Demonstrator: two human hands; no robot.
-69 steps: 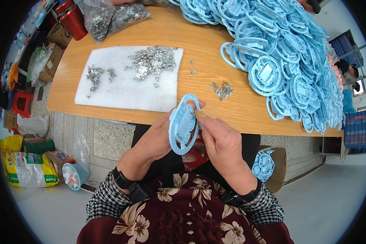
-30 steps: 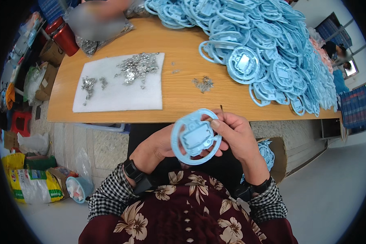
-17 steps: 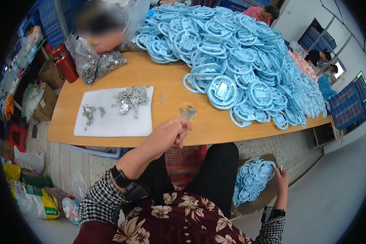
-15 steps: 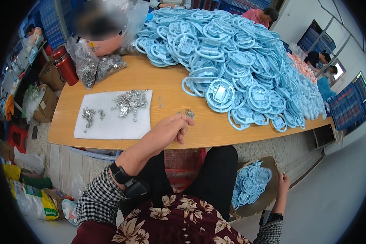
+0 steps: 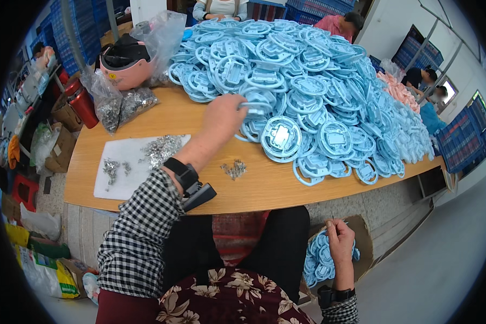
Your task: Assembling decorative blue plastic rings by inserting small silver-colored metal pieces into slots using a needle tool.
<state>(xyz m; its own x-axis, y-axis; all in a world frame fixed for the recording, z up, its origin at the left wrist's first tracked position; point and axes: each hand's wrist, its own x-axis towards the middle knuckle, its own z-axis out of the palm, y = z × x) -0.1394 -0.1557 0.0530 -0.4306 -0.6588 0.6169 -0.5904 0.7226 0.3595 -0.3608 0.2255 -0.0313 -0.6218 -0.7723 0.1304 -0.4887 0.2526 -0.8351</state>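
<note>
Left hand (image 5: 224, 117): at the near-left edge of the heap of blue plastic frames (image 5: 313, 85) on the desk (image 5: 275, 188). Back of hand toward camera; most fingers hidden beneath it. Fingertips meet one blue frame (image 5: 258, 108); cannot tell whether they grip it or only touch.

Right hand (image 5: 341, 243): low, over the cardboard box (image 5: 365, 245). Thumb and fingers drawn close; a thin sliver shows at the tips, too small to identify, so hold cannot be told. Hand covers part of the blue frames in the box (image 5: 314, 265); the trouser leg (image 5: 279, 245) adjoins the box's left side.

Checked sleeve (image 5: 137, 237) overlaps the white pad (image 5: 129, 150), hiding its lower right corner. Silver pieces on the pad (image 5: 163, 149): individual shapes unclear. Person across the desk (image 5: 221, 7): cut off by upper edge, head out of view.
</note>
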